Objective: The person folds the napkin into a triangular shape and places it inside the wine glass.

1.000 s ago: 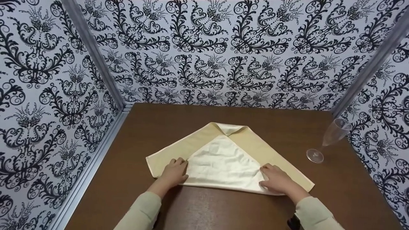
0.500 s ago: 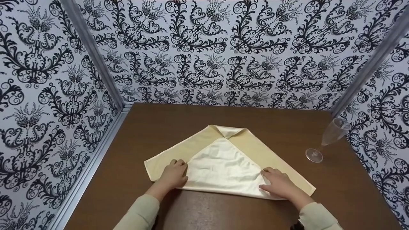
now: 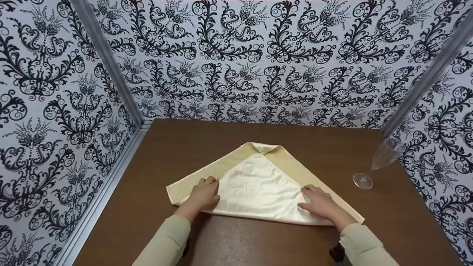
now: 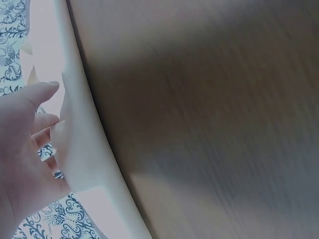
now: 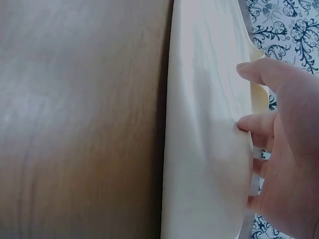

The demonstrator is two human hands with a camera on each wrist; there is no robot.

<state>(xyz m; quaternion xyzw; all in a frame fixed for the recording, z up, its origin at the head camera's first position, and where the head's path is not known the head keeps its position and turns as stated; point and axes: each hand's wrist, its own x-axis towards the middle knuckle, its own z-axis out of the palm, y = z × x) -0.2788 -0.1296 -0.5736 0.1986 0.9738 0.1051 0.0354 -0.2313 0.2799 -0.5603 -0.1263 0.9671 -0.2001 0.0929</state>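
Note:
A pale yellow cloth napkin (image 3: 255, 188), folded to a broad peak, lies on the brown table. Its paler shiny layer forms a triangle in the middle, with matt yellow bands along both slanting sides and a small turned-down flap (image 3: 264, 147) at the far tip. My left hand (image 3: 203, 195) rests on the left part, fingertips at the edge of the pale layer. On the opposite side my right hand (image 3: 320, 202) presses its fingertips to that layer's right edge. Both wrist views show the thumbs held apart from the fingers, and fingertips touching the cloth.
A clear stemmed glass (image 3: 382, 157) stands at the right of the table (image 3: 177, 147). Walls with a black scroll pattern (image 3: 236, 74) rise behind and at both sides, with grey metal rails (image 3: 118, 81) at the corners.
The napkin slid slightly toward me with both hands, then a little away again. The flap at its far tip looks narrower than a second ago. The glass stays in place.

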